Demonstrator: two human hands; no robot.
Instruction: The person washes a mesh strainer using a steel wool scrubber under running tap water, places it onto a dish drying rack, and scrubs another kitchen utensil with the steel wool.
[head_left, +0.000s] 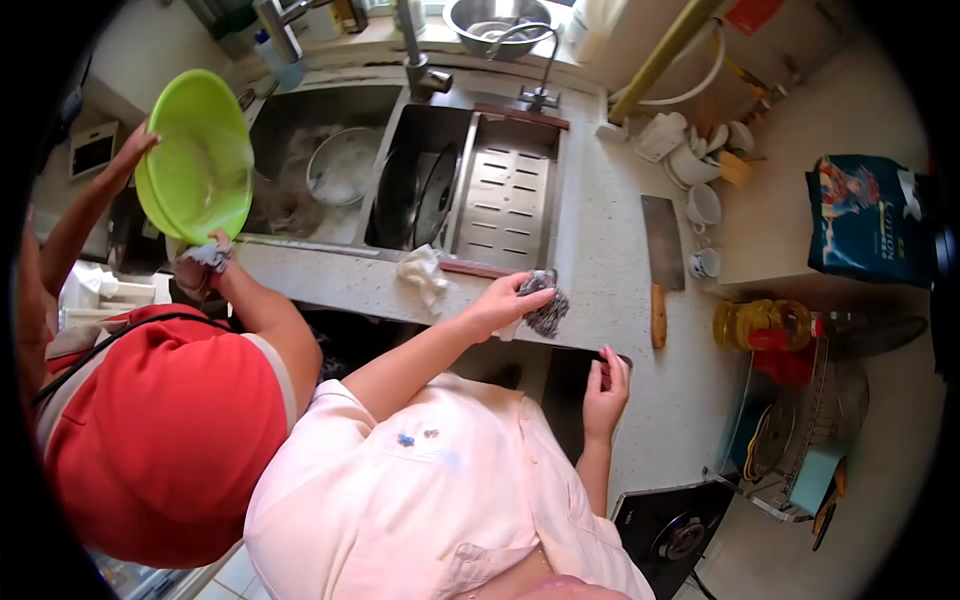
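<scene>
My left hand [500, 308] is closed on a grey mesh scrubber [545, 303] at the front edge of the speckled counter [600, 300]. A crumpled white cloth [424, 277] lies on the counter to the left of that hand. My right hand [606, 390] is raised near the counter's edge, its fingers partly curled, and whether it holds something small I cannot make out. Beyond the scrubber is the sink's slotted metal tray [503, 190].
A person in red [180, 430] stands at the left, holding a green basin [197, 155] beside the sink. A cleaver [662, 245] lies on the right counter. Further right are cups [703, 205], an oil bottle [765, 325] and a rack. A stove [675, 530] sits below.
</scene>
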